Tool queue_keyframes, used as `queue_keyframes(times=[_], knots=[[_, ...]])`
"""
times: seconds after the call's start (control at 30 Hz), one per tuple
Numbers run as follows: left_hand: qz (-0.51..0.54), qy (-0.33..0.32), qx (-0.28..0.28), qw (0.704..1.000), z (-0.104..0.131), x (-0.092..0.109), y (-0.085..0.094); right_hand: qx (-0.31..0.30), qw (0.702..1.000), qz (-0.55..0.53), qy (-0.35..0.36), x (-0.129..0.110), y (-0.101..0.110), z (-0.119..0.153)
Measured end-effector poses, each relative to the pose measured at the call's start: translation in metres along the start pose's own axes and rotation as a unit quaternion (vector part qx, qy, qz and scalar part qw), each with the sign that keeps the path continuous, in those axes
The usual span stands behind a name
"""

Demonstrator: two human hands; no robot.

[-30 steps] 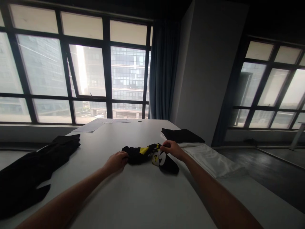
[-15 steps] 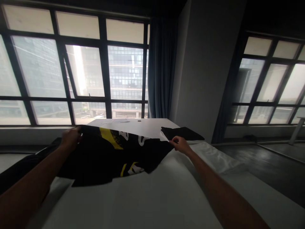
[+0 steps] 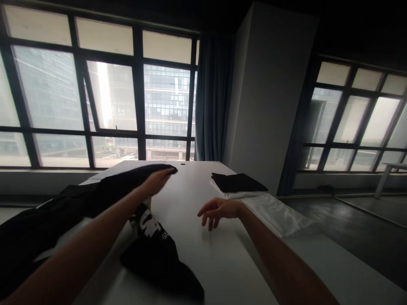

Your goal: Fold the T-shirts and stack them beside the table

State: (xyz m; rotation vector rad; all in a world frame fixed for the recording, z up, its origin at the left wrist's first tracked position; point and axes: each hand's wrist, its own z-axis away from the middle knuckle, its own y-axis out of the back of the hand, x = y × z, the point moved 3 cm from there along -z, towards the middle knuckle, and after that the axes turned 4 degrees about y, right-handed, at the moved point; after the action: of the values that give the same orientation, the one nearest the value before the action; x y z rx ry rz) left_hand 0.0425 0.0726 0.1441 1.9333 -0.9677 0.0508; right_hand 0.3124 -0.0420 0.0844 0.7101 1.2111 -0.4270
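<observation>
Over the table (image 3: 186,192), the left hand (image 3: 157,181) is holding, maybe spreading, cloth (image 3: 155,252). The empty right hand (image 3: 221,210) is likely needing some.

Black garment (image 3: 159,256), white-yellow print (image 3: 150,225)

Black-framed window (image 3: 140,97) across left, one casement (image 3: 119,91) ajar, glass-fronted building (image 3: 166,106) outside. Blue curtain (image 3: 211,101) hangs at its right edge, then grey square pillar (image 3: 270,97). Second black-framed window (image 3: 356,114), right. White table leg (image 3: 382,182) near right edge, on dark floor (image 3: 352,207).
</observation>
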Motion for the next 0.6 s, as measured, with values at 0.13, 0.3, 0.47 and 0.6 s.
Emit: queue_keyframes(times=[0.13, 0.3, 0.47, 0.6], knots=[[-0.014, -0.188, -0.225, 0.956, 0.047, 0.068, -0.086, 0.355, 0.924, 0.069, 0.124, 0.009, 0.025, -0.009], [0.044, -0.28, -0.358, 0.89, 0.111, 0.092, -0.095, 0.486, 0.849, 0.18, 0.1, 0.028, 0.042, 0.0], [-0.011, -0.014, -0.174, 0.985, 0.102, 0.018, -0.053, 0.299, 0.912, 0.279, 0.038, 0.048, 0.022, -0.018], [-0.04, 0.063, -0.119, 0.99, 0.112, -0.034, -0.024, 0.254, 0.897, 0.36, 0.037, 0.051, 0.007, -0.039]])
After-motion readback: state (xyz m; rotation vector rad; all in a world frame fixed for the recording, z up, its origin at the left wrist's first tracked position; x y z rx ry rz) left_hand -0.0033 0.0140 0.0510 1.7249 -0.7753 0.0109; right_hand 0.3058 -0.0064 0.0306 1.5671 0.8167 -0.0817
